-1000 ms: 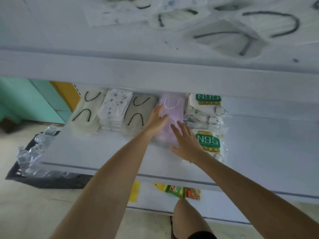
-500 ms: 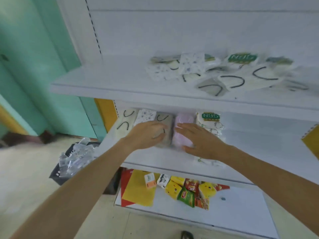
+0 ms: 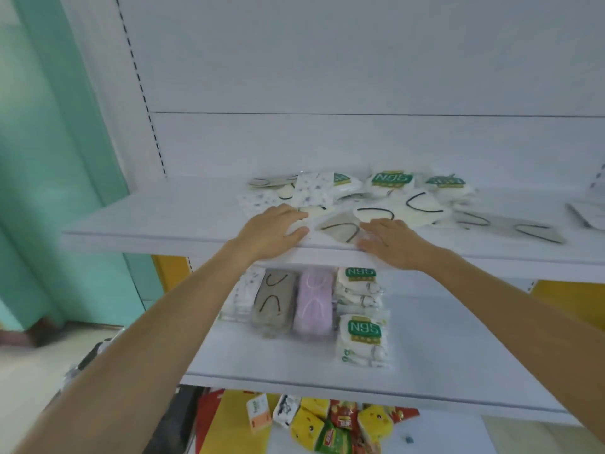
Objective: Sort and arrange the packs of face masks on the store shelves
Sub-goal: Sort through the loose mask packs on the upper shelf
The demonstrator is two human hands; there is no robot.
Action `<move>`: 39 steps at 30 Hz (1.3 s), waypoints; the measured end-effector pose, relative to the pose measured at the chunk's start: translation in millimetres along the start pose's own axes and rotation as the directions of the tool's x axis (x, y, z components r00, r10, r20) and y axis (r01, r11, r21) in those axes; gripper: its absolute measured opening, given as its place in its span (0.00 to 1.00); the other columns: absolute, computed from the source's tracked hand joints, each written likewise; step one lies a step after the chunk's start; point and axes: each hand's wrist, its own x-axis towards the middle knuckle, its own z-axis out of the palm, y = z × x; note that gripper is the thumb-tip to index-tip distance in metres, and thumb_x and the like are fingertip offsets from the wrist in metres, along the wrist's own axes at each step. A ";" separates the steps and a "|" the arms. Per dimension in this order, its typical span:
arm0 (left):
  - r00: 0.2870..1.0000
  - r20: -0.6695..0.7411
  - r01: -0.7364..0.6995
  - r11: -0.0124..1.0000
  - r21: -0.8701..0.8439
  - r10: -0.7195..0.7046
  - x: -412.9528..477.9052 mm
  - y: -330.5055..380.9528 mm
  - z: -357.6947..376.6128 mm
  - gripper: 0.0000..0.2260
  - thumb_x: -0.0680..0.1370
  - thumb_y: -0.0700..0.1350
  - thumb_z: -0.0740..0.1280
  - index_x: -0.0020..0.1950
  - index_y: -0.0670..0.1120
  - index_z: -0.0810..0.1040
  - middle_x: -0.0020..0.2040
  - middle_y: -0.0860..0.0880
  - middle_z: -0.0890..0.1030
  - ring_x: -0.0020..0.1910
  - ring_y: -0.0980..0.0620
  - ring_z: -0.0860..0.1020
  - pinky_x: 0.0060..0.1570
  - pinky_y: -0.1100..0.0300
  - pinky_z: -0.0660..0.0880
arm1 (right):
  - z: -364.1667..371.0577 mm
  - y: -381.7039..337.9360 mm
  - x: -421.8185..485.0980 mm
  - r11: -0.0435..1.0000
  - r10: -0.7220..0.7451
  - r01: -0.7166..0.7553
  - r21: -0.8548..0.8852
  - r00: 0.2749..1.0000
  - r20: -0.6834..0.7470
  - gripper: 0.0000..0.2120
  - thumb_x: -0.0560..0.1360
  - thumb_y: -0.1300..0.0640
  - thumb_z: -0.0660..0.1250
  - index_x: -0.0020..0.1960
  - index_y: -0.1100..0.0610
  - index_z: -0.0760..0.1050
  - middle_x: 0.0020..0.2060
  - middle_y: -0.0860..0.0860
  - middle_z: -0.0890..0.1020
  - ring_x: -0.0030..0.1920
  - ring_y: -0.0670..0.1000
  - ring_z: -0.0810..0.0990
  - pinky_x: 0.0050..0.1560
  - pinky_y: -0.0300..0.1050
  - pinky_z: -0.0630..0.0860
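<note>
A loose heap of face-mask packs (image 3: 422,209) lies unsorted on the upper shelf (image 3: 170,217) of a white store rack, grey, cream, patterned and green-labelled N95 packs overlapping at odd angles. At the heap's near edge a grey pack with black ear loops (image 3: 339,228) sits between a person's two bare hands. The left hand (image 3: 273,232) rests palm down on the packs at the heap's left side, fingers stretched forward and only slightly bent, gripping nothing. The right hand (image 3: 391,242) lies flat at the shelf's front edge, fingers straight and close together, their tips touching the grey pack.

On the middle shelf (image 3: 458,348) below, sorted packs stand in a neat row: a patterned stack (image 3: 244,290), a grey stack (image 3: 275,298), a lilac stack (image 3: 314,303) and N95 packs (image 3: 361,337) at the right end. Bright snack packets (image 3: 327,421) crowd the bottom shelf, and a teal wall (image 3: 49,158) rises to the left.
</note>
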 end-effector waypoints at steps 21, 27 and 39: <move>0.977 -0.206 0.057 0.998 0.008 -0.054 105.9 1.1 26.3 0.13 0.81 0.50 0.58 0.61 0.47 0.74 0.60 0.49 0.73 0.57 0.50 0.73 0.47 0.57 0.68 | -7.6 68.2 67.1 0.984 -0.068 0.076 0.162 0.996 -0.056 0.18 0.78 0.43 0.57 0.64 0.49 0.72 0.64 0.50 0.71 0.67 0.53 0.65 0.66 0.47 0.60; 0.930 -0.013 0.367 0.930 0.039 -0.366 112.1 -40.1 32.1 0.20 0.82 0.51 0.54 0.70 0.41 0.63 0.68 0.41 0.65 0.65 0.41 0.67 0.57 0.48 0.68 | -12.8 76.5 79.4 0.994 0.049 -0.037 0.100 0.992 -0.118 0.08 0.76 0.49 0.62 0.49 0.52 0.74 0.54 0.53 0.76 0.53 0.52 0.74 0.54 0.46 0.69; 0.783 0.036 0.620 0.774 -0.125 -0.621 98.4 -111.6 14.9 0.35 0.71 0.61 0.69 0.70 0.44 0.63 0.66 0.42 0.71 0.65 0.41 0.69 0.59 0.51 0.68 | -20.3 -27.3 161.7 0.942 0.249 -0.216 0.255 0.963 -0.104 0.36 0.74 0.39 0.63 0.73 0.58 0.57 0.66 0.56 0.72 0.64 0.57 0.71 0.58 0.49 0.70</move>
